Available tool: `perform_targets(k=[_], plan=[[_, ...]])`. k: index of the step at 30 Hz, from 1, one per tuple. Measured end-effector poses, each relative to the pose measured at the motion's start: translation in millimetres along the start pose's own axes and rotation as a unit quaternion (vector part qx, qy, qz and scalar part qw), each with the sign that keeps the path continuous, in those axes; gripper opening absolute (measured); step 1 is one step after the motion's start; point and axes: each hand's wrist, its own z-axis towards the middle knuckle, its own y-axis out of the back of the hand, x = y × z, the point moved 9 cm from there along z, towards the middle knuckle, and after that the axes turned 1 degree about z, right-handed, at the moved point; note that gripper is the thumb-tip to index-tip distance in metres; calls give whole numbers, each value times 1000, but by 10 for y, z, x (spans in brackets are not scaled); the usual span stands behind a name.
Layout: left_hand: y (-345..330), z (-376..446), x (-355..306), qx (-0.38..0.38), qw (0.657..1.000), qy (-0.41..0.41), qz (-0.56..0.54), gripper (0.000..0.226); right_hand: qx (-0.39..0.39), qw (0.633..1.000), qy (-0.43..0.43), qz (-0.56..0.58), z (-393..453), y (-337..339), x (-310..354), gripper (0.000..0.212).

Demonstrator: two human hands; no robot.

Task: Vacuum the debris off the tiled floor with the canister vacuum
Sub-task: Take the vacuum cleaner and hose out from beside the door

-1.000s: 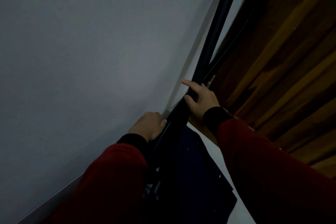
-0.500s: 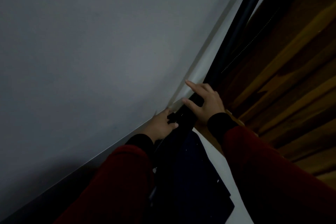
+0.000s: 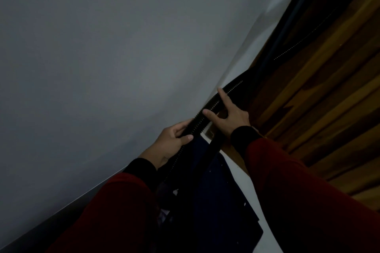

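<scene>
Grey wall (image 3: 102, 68) fills the whole left and upper part of the frame, dim and plain, with a darker band along its lower edge at the bottom left. Both forearms come up from the bottom of the frame in red sleeves (image 3: 115, 211) with black cuffs.

Just left of centre, the left hand (image 3: 173, 139) is curled round the black ribbed vacuum hose (image 3: 207, 112), thumb over the top and fingers wrapped beneath it. From that grip the hose runs diagonally up toward the upper right, and downward toward the bottom centre, where it is lost in shadow.

Below the hands, at bottom centre, lies a dark navy shape (image 3: 216, 201) with a few pale specks on it; the light is too low to tell what it is. A strip of pale floor (image 3: 265, 236) shows beside it.

Right of centre, the right hand (image 3: 230, 117) rests on the same hose slightly higher up, forefinger stretched along it and thumb pointing left across the ribs; the other fingers are hidden behind the hose, so the grip looks loose rather than tight.

Along the right side stands brown wooden panelling (image 3: 329, 98), with a dark tube (image 3: 287, 24) running up its edge to the top right corner.
</scene>
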Motion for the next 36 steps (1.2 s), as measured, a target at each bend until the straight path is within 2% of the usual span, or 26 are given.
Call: perform_targets(k=[3,6,9,14,17,20,23,26,28,30,32,36], plan=[[-13,-22,-16,8,1000,1,8,56,13,1000,-7,12,102,-114,-8,93],[14,-28,21,-5,999,4,33,61,17,996,38,78,188,-252,52,110],[29,-63,48,-26,998,8,58,65,4,992,72,107,175,-299,101,105],[-49,-168,91,-20,991,34,125,70,-19,986,117,119,13,-302,107,96],[17,-308,56,-15,984,47,172,66,-29,981,145,126,-50,-296,145,95],[209,-628,33,-18,960,68,270,50,-24,980,164,106,-102,-292,202,95],[347,-1135,12,38,925,126,357,38,-23,982,169,76,-142,-286,227,93],[465,-1659,138,111,855,225,454,46,-20,983,172,65,-164,-286,250,90],[516,-1955,271,138,831,287,456,58,-23,982,175,59,-186,-285,276,89],[509,-2154,422,151,834,322,422,76,-29,982,183,46,-206,-280,305,90],[513,-2265,541,136,850,331,386,87,-31,982,184,38,-219,-287,328,90],[537,-2419,673,83,901,323,276,77,-30,979,198,32,-311,-308,426,87]])
